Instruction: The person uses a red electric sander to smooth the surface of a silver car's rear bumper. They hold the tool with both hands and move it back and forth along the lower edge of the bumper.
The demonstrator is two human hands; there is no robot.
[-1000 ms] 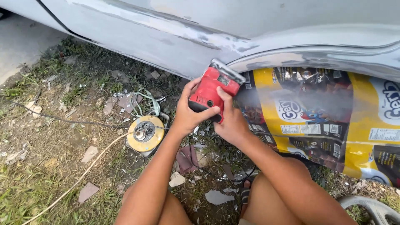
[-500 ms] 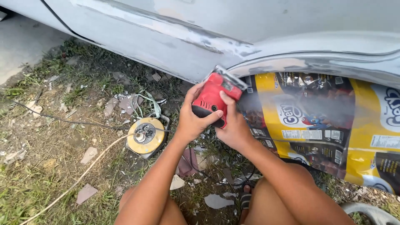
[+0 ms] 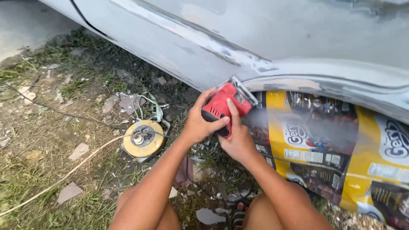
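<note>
red sander [image 3: 225, 104] clasped, left hand [image 3: 198, 123], right hand [image 3: 238, 140]

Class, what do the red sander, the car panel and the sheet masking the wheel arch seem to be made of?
Red sander: moulded plastic, smooth with a slight sheen. Car panel: probably painted metal, dull grey with sanded bare streaks. Masking sheet: likely glossy printed packaging film, creased and reflective.

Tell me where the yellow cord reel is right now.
In the head view the yellow cord reel lies on the grassy ground, left of the left hand that grips the red sander, below the grey car body.
</note>
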